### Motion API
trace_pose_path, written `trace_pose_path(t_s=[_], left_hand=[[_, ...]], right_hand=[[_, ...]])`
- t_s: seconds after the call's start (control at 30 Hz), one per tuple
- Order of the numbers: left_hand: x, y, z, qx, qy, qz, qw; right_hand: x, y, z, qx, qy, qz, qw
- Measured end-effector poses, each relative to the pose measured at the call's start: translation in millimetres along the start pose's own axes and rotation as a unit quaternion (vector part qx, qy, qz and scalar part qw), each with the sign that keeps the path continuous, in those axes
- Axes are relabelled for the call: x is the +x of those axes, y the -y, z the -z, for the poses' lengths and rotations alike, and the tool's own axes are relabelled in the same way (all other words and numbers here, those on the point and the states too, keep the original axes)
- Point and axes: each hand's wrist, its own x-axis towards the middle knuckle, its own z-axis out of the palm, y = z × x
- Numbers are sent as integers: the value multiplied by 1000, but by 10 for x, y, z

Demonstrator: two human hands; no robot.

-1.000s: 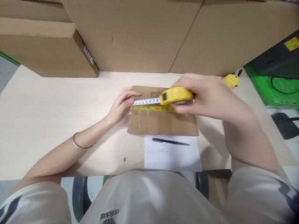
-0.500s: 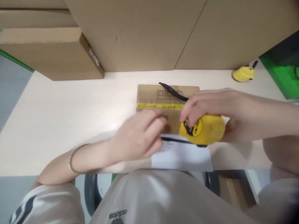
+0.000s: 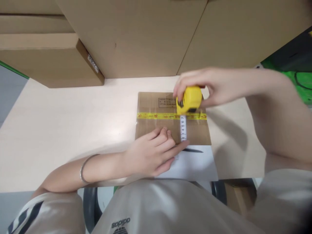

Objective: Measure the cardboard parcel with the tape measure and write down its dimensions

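So the tape measure (image 3: pixel 189 100) got swung round. A second ago the blade ran left to right along the yellow strip (image 3: pixel 156 115) on the little box (image 3: pixel 151 130), with the left hand pinning the tip at the box's left edge. Half a second ago the blade was back in and both hands were down by the near edge. Now the blade (image 3: pixel 183 128) runs far to near, crossing the strip at a right angle.

The right hand (image 3: pixel 214 86) has its fingers (image 3: pixel 187 79) curled snug round the yellow case, which sits on the box top just at the strip. The left hand (image 3: pixel 151 152) isn't gripping anything. Its fingers (image 3: pixel 179 147) lie stretched out nearly flat, and the forefinger tip seems to press the blade's end at the box's near edge.

To me that means the long side is done and it's the short side getting read now.

The box itself hasn't budged. It lies flat on the surface (image 3: pixel 60 123), right of the middle and closer to the front edge than the back. Its near edge touches a sheet of paper (image 3: pixel 195 164), and a pen (image 3: pixel 192 150) lies on the sheet just beside that edge. Big cartons (image 3: pixel 136 35) stand along the back edge, well apart from it all.
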Motion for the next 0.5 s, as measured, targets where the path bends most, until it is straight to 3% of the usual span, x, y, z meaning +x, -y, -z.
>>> trace_pose_path(t_s=[0.07, 0.23, 0.37, 0.5], left_hand=[[-10, -12, -10, 5, 10, -4, 1000], [-19, -2, -17, 0, 15, -5, 1000], [-6, 6, 10, -5, 21, -3, 1000], [-5, 32, 16, -2, 20, -1, 1000]], right_hand=[[238, -135, 65, 23, 26, -12, 999], [632, -441, 142, 47, 169, 1, 984], [654, -550, 154, 48, 206, 9, 977], [454, -343, 194, -12, 171, 66, 983]])
